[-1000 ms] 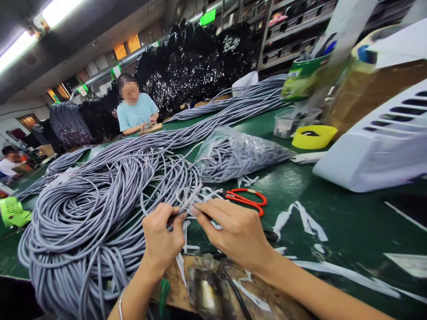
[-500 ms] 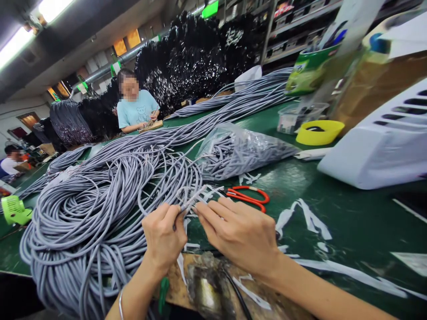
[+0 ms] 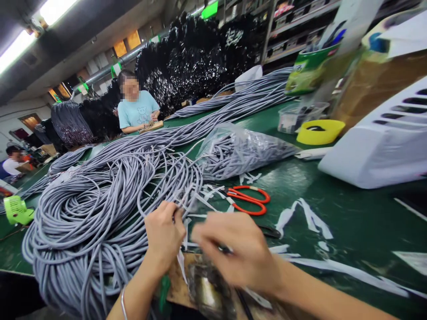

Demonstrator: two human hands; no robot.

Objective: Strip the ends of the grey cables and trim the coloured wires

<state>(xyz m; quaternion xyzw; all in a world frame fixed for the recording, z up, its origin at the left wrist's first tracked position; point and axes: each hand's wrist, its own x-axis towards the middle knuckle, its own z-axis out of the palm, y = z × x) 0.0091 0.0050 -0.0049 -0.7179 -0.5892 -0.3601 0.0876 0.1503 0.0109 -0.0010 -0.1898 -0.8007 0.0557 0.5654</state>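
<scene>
My left hand (image 3: 164, 238) is closed in a pinch on the end of a grey cable (image 3: 185, 201) that runs out of the big grey cable coil (image 3: 96, 209). My right hand (image 3: 238, 251) is smeared by motion just right of it, low over a worn brown board (image 3: 213, 289) at the table's near edge; its fingers cannot be made out. White paper strips (image 3: 207, 195) lie around the cable end.
Red-handled scissors (image 3: 248, 200) lie on the green table (image 3: 350, 222) just beyond my hands. A clear bag of cut cables (image 3: 240, 151), a yellow bowl (image 3: 319, 131) and a white appliance (image 3: 380, 142) stand to the right. A person in a blue shirt (image 3: 136, 111) works at the far side.
My right hand has pulled back from the cable end toward me and down, now blurred. My left hand keeps its pinch on the cable in nearly the same place.
</scene>
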